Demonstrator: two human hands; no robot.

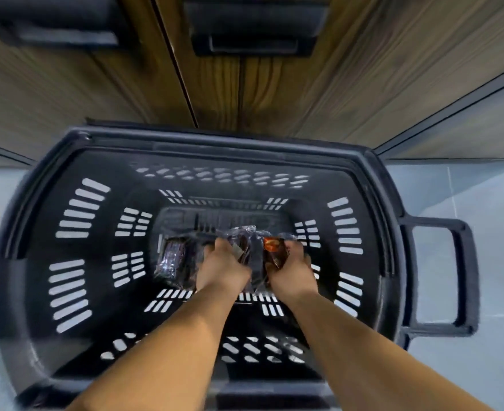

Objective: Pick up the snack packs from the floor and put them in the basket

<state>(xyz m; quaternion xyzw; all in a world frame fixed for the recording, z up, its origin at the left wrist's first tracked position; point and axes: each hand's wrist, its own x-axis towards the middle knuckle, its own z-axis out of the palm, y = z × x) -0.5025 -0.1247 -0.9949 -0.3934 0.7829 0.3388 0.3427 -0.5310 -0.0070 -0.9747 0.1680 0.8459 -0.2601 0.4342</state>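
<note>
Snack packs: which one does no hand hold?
The shiny purplish pack, leftmost in the black slotted basket; the left hand grips the clear-wrapped pack, the right hand the orange pack.

dark slotted basket (244,142) on pale tiled floor (497,262), beside wooden cabinet fronts (333,99)

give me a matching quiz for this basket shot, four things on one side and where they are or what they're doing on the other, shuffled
Things
1. left hand
2. right hand
3. purplish pack
4. side handle

States
a. sticks out over the tiled floor
b. grips the orange-print pack
c. lies loose on the bottom of the basket
d. grips a clear-wrapped pack

Pairs: 1-d, 2-b, 3-c, 4-a
</note>
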